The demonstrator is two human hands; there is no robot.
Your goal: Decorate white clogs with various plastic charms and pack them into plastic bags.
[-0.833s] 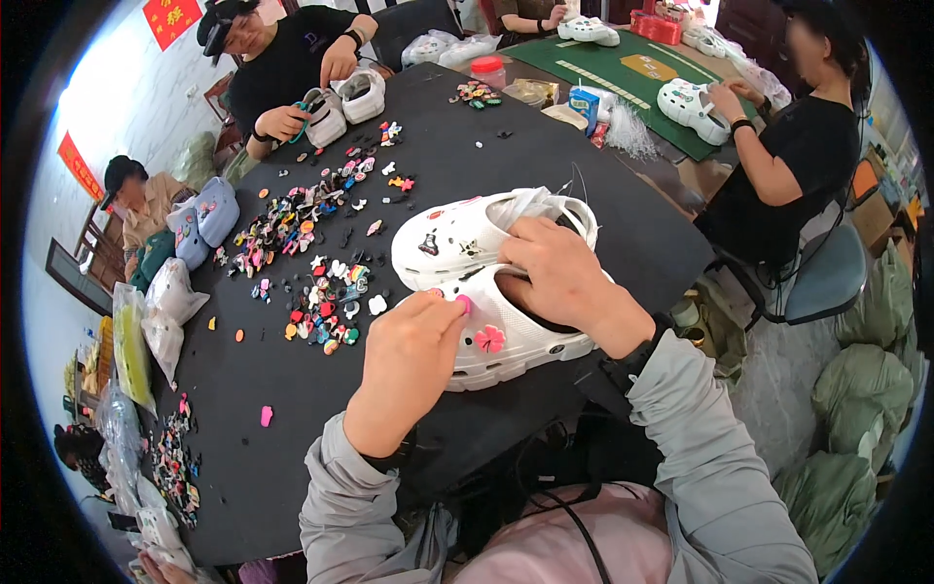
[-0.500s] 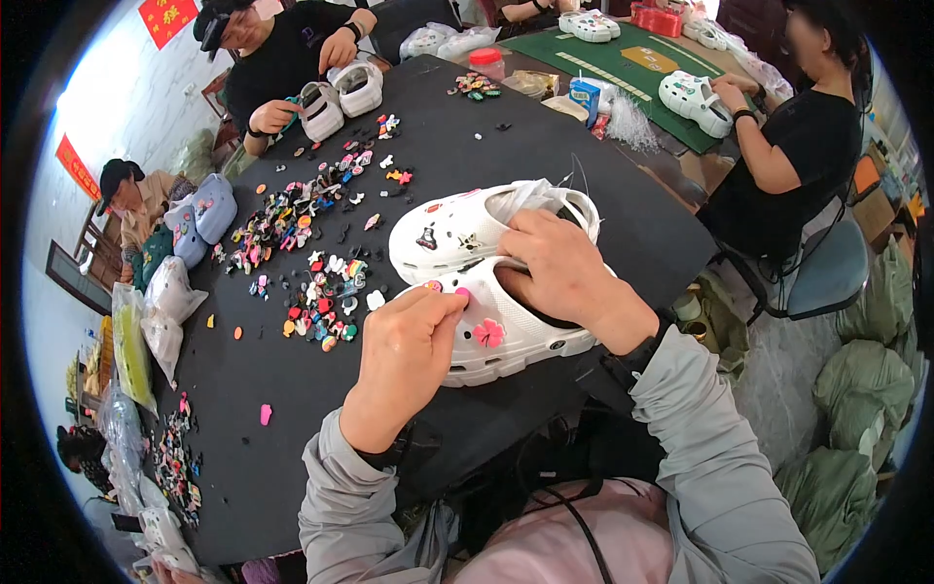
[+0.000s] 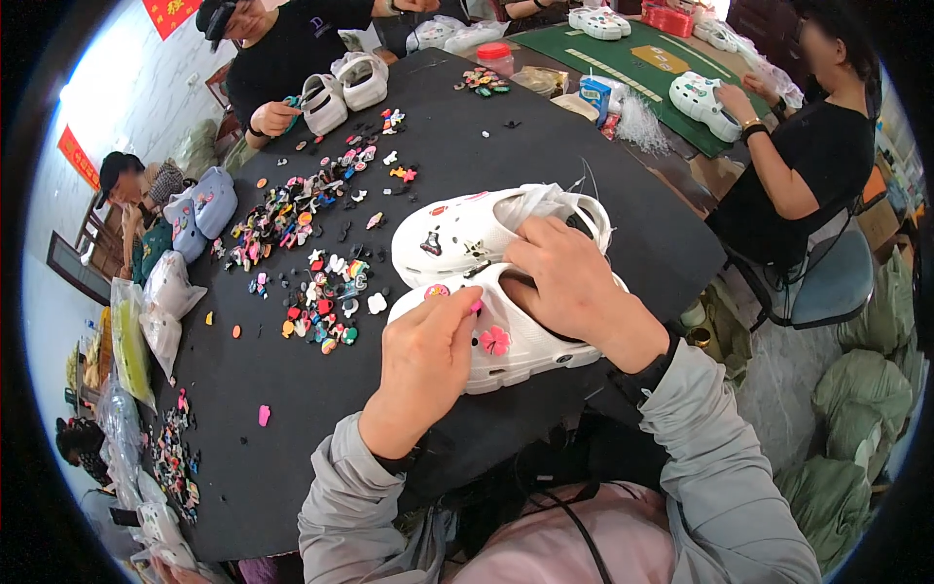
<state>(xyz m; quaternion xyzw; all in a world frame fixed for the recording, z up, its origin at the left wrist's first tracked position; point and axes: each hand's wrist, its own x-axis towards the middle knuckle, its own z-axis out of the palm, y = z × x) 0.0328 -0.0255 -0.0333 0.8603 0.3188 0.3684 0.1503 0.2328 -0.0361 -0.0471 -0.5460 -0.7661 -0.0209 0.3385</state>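
Two white clogs lie side by side in front of me. The near clog [image 3: 535,362] bears a pink flower charm [image 3: 494,341] and a round pink charm [image 3: 438,291] near its toe. Between the thumb and finger of my left hand [image 3: 424,352] is a small pink shoe charm [image 3: 476,306], held against the top of the near clog. My right hand [image 3: 574,287] grips this clog at its opening, its fingertips hidden inside. Just behind, the far clog [image 3: 416,243] carries several charms and has clear plastic in its opening.
Loose colourful charms [image 3: 292,209] are heaped on the black table [image 3: 321,419], with more at its left edge. Bagged shoes [image 3: 173,292] stand at the left. Co-workers sit across and to the right, near white clogs [image 3: 362,83] and a green mat [image 3: 623,58].
My left hand and the pink charm have shifted slightly right and down on the near clog. Across the table, a co-worker's hand has lifted away from the white clogs.
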